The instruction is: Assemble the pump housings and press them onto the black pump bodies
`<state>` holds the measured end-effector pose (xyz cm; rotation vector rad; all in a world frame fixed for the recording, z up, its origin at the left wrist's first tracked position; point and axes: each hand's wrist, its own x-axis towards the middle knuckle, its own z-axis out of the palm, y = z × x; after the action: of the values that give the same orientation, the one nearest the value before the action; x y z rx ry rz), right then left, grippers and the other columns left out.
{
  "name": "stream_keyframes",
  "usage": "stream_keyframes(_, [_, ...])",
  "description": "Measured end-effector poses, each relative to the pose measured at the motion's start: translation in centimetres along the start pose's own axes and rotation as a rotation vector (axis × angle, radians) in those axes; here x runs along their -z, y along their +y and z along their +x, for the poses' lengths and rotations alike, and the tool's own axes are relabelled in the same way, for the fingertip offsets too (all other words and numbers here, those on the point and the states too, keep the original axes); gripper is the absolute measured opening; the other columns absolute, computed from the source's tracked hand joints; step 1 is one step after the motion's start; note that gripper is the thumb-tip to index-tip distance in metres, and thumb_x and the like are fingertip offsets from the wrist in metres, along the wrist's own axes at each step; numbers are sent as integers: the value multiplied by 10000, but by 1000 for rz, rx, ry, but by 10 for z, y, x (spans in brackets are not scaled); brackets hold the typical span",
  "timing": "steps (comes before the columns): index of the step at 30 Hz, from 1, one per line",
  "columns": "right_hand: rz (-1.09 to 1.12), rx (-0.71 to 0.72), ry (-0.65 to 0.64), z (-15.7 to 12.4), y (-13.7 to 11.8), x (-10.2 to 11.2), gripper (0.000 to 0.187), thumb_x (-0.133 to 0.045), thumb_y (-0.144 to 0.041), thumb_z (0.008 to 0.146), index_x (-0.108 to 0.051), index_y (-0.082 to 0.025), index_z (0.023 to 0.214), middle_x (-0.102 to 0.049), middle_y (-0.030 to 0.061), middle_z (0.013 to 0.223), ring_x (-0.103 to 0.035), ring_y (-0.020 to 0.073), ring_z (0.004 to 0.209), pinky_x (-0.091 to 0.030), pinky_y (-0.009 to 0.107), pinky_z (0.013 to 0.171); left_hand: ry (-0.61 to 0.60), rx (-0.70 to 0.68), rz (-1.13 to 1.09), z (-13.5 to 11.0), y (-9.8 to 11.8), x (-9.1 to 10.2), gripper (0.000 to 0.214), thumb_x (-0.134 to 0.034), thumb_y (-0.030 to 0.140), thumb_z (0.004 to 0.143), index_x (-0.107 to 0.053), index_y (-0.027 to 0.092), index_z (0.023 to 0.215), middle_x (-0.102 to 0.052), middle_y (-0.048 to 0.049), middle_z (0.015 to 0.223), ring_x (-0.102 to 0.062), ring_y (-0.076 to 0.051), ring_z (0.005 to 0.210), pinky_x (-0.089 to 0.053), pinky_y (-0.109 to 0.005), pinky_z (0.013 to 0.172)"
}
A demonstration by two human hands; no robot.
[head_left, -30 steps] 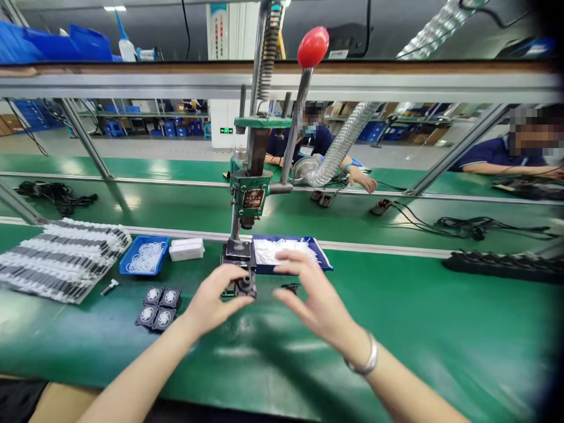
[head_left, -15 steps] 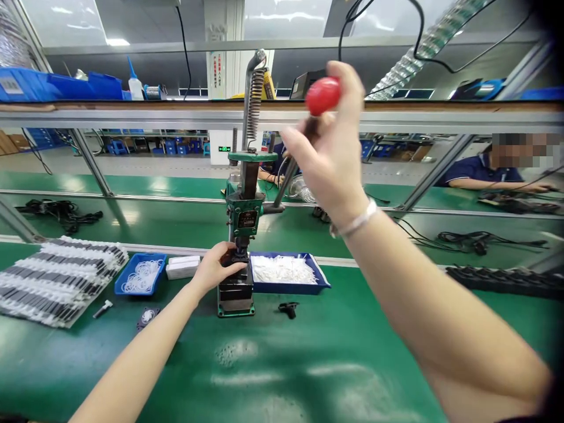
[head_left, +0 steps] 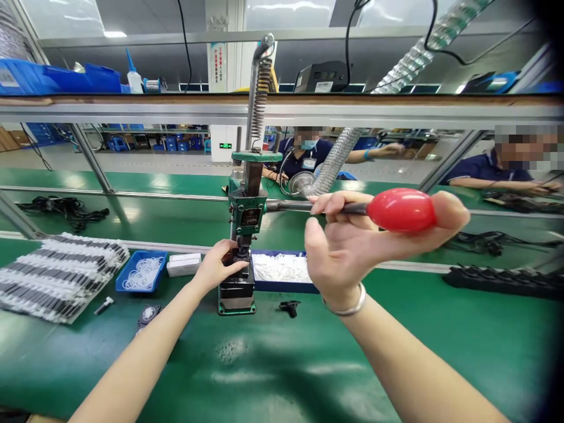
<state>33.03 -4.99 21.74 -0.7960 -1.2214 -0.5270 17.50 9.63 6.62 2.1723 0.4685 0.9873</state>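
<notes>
A green hand press [head_left: 245, 211] stands on the green bench. Its lever lies about level, ending in a red knob [head_left: 400, 210]. My right hand [head_left: 352, 247] is wrapped round the lever and the knob. My left hand [head_left: 217, 268] reaches to the press base and pinches a small black part [head_left: 240, 256] sitting on the black block [head_left: 237, 289] under the ram. The fingertips partly hide the part.
A blue tray of white pieces [head_left: 282, 269] lies right of the press, a small blue tray of white rings [head_left: 141, 271] and a white box [head_left: 183, 265] to the left. Black-and-white strips [head_left: 57, 273] are stacked far left. Loose black parts [head_left: 148, 314] [head_left: 289, 306] lie near. People sit across the conveyor.
My right hand has pulled the red-knobbed lever down from upright to about level. My left hand has stayed on the part at the press base.
</notes>
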Motion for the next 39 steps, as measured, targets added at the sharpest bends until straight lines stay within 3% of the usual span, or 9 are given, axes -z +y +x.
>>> stream_keyframes(3, [-23,133,41,-2,2,-1,681,-604,-213,835,-200,-403,1349,-384,3,966,-523,148,724,-566,405,694,4,-15,12,-1,4,0,352,-758,402,795,-612,201,1045,-604,-73,1054,-626,-229,985,-569,-345,822])
stream_keyframes(9, [-65,270,93,-7,11,-10,794,-592,-98,806,-123,-363,1389,-385,-29,859,-495,147,700,-563,379,703,26,-13,41,-2,7,1,361,-778,387,775,-627,195,1041,-619,-73,1050,-635,-215,958,-570,-322,807])
stream_keyframes(11, [-64,234,109,-5,12,-13,778,-587,-117,828,-106,-333,1400,-408,-15,869,-507,155,705,-558,379,693,31,-15,44,-2,8,2,352,-768,371,784,-629,189,1052,-625,-80,1055,-640,-216,954,-570,-330,811])
stream_keyframes(18, [-79,-55,-328,28,7,14,790,-577,-215,902,-74,-337,1499,-535,88,1164,-610,222,1058,-533,450,970,30,-49,72,-16,31,4,318,-765,316,784,-627,196,1044,-611,-60,1002,-630,-223,932,-566,-346,786])
stream_keyframes(20, [-98,-147,-431,0,-1,24,850,-620,-250,884,-62,-294,1524,-540,96,1192,-615,228,1080,-529,461,986,59,-53,97,-32,43,-3,342,-752,296,799,-608,211,1097,-615,-63,1032,-611,-239,984,-543,-379,851])
stream_keyframes(24, [-152,-488,-822,-109,-25,37,918,-677,-386,867,-73,-268,1548,-491,166,1340,-659,243,978,-598,445,842,160,-45,136,-76,62,-30,443,-732,268,818,-525,221,1207,-608,-78,1104,-602,-250,1031,-518,-399,904])
stream_keyframes(29, [-286,-755,-673,-207,-38,47,668,-608,-507,884,-332,-197,1406,-569,147,1131,-668,279,919,-602,469,787,224,-51,241,-115,63,-78,403,-656,308,886,-486,215,1240,-607,-98,1028,-620,-262,938,-556,-408,801])
stream_keyframes(34, [-455,-786,-624,-209,-31,71,538,-605,-613,820,-489,-209,1155,-637,127,1018,-691,295,857,-594,467,760,128,-48,256,-127,63,-88,534,-637,265,883,-404,224,1362,-590,-114,1077,-624,-272,992,-580,-410,811])
stream_keyframes(39, [-888,-926,-552,-194,19,148,550,-576,-715,685,-465,-251,957,-671,153,923,-693,385,840,-575,515,674,58,-12,473,-146,63,-24,813,-719,357,834,-253,225,1487,-517,-158,1286,-501,-331,1246,-321,-592,1143])
